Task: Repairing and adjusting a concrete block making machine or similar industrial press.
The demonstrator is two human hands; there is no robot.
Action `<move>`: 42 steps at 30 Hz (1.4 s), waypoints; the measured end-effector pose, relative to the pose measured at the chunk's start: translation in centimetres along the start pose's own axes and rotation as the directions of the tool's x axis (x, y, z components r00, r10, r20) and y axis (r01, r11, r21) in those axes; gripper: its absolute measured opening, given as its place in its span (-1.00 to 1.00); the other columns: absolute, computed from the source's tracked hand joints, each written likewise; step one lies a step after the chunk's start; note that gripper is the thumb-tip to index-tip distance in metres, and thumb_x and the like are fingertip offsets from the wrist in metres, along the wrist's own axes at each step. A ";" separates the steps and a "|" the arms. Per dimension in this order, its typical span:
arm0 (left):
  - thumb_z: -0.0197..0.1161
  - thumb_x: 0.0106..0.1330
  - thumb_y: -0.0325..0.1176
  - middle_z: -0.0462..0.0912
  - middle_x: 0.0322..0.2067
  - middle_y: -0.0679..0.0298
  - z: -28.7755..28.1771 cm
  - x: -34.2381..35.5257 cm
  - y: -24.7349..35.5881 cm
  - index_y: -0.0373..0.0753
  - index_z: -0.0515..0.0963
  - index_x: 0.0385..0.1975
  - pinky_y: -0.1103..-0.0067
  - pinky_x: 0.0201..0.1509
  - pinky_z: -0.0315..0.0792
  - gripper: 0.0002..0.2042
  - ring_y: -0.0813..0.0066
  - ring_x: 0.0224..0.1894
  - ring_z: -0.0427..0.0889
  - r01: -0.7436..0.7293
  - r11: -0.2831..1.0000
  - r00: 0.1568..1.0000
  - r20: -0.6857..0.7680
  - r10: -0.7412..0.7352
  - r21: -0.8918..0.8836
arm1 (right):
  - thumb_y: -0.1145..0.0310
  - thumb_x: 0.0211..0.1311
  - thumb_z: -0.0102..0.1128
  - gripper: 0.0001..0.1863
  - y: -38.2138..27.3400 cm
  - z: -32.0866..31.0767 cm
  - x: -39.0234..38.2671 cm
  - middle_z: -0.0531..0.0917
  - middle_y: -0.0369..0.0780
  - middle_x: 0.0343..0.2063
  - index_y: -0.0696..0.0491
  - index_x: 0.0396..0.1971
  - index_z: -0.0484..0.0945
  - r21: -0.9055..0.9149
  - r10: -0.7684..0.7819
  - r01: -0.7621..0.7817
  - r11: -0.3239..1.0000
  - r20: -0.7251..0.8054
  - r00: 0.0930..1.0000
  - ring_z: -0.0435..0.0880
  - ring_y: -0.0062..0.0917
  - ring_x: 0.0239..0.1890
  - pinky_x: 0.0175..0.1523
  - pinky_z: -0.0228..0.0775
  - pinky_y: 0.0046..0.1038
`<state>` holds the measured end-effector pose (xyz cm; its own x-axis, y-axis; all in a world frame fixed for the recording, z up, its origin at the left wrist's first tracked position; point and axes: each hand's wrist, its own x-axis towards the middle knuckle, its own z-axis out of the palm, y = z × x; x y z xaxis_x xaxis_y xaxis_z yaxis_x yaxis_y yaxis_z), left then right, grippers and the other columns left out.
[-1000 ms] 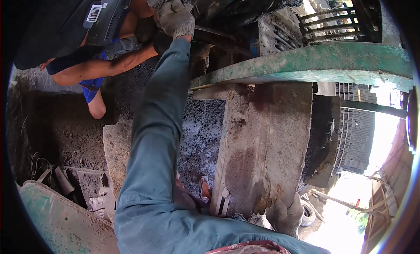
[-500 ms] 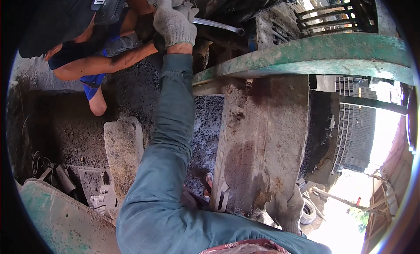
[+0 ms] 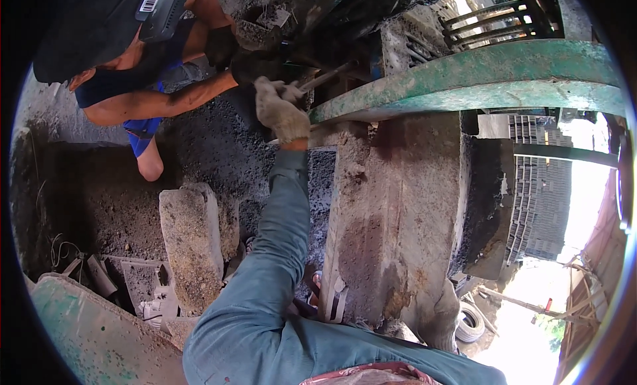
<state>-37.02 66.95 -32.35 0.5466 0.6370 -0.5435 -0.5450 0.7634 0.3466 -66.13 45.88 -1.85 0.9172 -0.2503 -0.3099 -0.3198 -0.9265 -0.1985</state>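
My left hand point(image 3: 282, 114), in a pale knit glove, reaches up the middle of the view, closed on a wrench point(image 3: 326, 77). The wrench is smeared by motion and points up and to the right, under the end of a green metal beam point(image 3: 478, 79). Its far end is lost among dark machine parts. Against the right edge of a broad, stained slab point(image 3: 398, 212) lies my gloved right hand point(image 3: 439, 322), apparently flat; its fingers blend into the slab's colour. Close to my left hand, a co-worker's dark-gloved hand point(image 3: 255, 65) is at the machine parts.
The co-worker point(image 3: 152, 106) crouches at the upper left. A rough upright block point(image 3: 191, 245) stands left of my arm, with a green-painted panel point(image 3: 99, 332) at lower left. Tires point(image 3: 470, 322) lie at lower right, and stacked grey blocks point(image 3: 541, 186) stand beyond the slab.
My left hand has come down and to the right with the wrench, which now tilts upward to the right. The co-worker's dark-gloved hand shows more. My right hand has stayed at the slab's edge.
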 end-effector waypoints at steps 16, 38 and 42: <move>0.12 0.56 -0.22 0.47 -0.67 0.31 -1.6 -3.0 -1.9 -0.32 0.50 -0.37 0.59 -0.43 0.41 -0.70 0.56 -0.61 0.47 -0.265 0.954 0.946 0.226 0.230 0.138 | 0.45 0.23 0.12 -0.65 -1.3 0.2 0.3 0.71 -0.05 -0.24 0.22 0.00 0.52 0.201 0.137 -0.142 0.969 0.039 0.990 0.70 -0.30 -0.18 -0.03 0.51 -0.34; 0.16 0.54 -0.24 0.46 -0.58 0.32 -0.7 2.7 1.3 -0.30 0.52 -0.38 0.50 -0.52 0.34 -0.73 0.60 -0.70 0.34 0.023 0.999 0.972 0.232 -0.033 0.047 | 0.55 0.29 0.01 -0.66 1.4 1.3 0.2 0.66 -0.18 -0.29 0.21 0.06 0.48 0.349 -0.032 0.029 0.937 0.001 1.000 0.64 -0.51 -0.27 -0.17 0.51 -0.45; 0.12 0.55 -0.29 0.46 -0.52 0.32 -0.6 4.4 1.0 -0.31 0.50 -0.34 0.44 -0.53 0.33 -0.76 0.57 -0.72 0.31 -0.022 0.996 0.947 0.321 -0.008 0.090 | 0.50 0.26 0.12 -0.63 -1.1 0.1 0.1 0.71 -0.08 -0.16 0.24 0.07 0.51 0.294 0.145 -0.165 0.941 0.088 0.985 0.68 -0.42 -0.12 0.03 0.50 -0.39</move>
<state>-35.53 70.51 -34.86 0.7265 0.6311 -0.2720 -0.4975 0.7560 0.4254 -65.69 46.84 -1.76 0.8365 -0.3562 -0.4164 -0.5223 -0.7482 -0.4092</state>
